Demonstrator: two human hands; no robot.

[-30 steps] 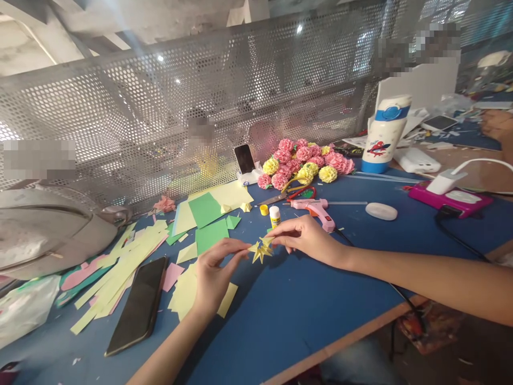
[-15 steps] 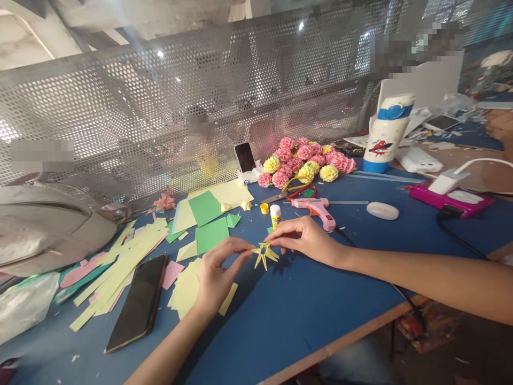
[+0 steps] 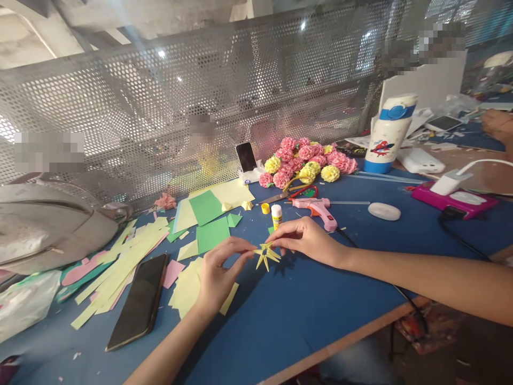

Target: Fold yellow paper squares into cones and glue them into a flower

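Between my hands, a little above the blue table (image 3: 320,299), is a yellow paper star (image 3: 265,258) with several thin points and a hole in its middle. My left hand (image 3: 222,267) pinches one point on its left side. The fingers of my right hand (image 3: 308,240) are closed on its upper right edge. Just behind the right fingers an uncapped glue stick (image 3: 276,215) stands upright, its yellow cap (image 3: 265,208) beside it. Yellow paper pieces (image 3: 186,291) lie under and left of my left hand.
A pink glue gun (image 3: 316,208), scissors (image 3: 280,195) and paper flowers (image 3: 304,158) lie behind my hands. To the left are a phone (image 3: 138,302), paper strips (image 3: 124,262) and a bag (image 3: 52,224). A bottle (image 3: 388,136) and power strip (image 3: 452,200) stand right.
Both hands keep their hold on the paper star, which has hardly moved. The whole view has shifted very slightly.
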